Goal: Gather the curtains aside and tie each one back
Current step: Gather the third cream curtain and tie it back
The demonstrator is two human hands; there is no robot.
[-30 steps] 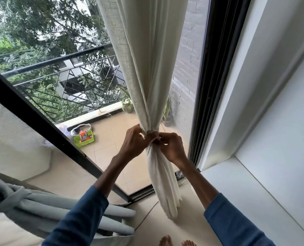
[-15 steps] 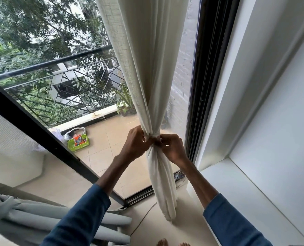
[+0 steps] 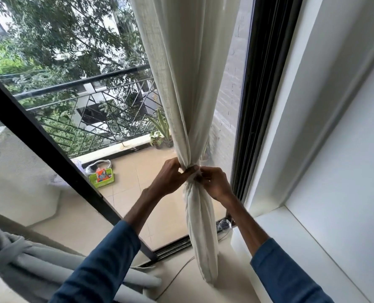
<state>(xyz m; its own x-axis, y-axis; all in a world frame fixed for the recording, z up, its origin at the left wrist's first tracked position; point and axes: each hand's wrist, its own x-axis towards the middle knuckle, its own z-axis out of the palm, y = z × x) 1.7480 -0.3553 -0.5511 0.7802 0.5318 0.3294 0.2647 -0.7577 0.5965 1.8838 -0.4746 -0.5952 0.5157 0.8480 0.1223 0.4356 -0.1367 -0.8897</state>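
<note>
At the fingers, the cream curtain (image 3: 188,84) is drawn into a narrow waist. Above them the cloth is a coarse, open weave falling in long soft folds. Below them it hangs as a smooth rounded bundle whose blunt end reaches the floor.

The left hand (image 3: 170,180) grips the waist from the left, its fingers (image 3: 176,165) curled round the cloth. The right hand (image 3: 214,184) meets it from the right, its fingers (image 3: 204,174) pinching a small fold at the same point. Whether a separate tie band is present cannot be told.

Just right of the fingers runs a black door frame (image 3: 260,106), ribbed and upright, then a smooth white ledge (image 3: 312,248). Well below and left of them lies a grey curtain (image 3: 28,259), rolled into thick tubes and already knotted. Beyond the glass, behind the fingers, a black metal railing (image 3: 83,84) with diagonal bars borders a tiled balcony.
</note>
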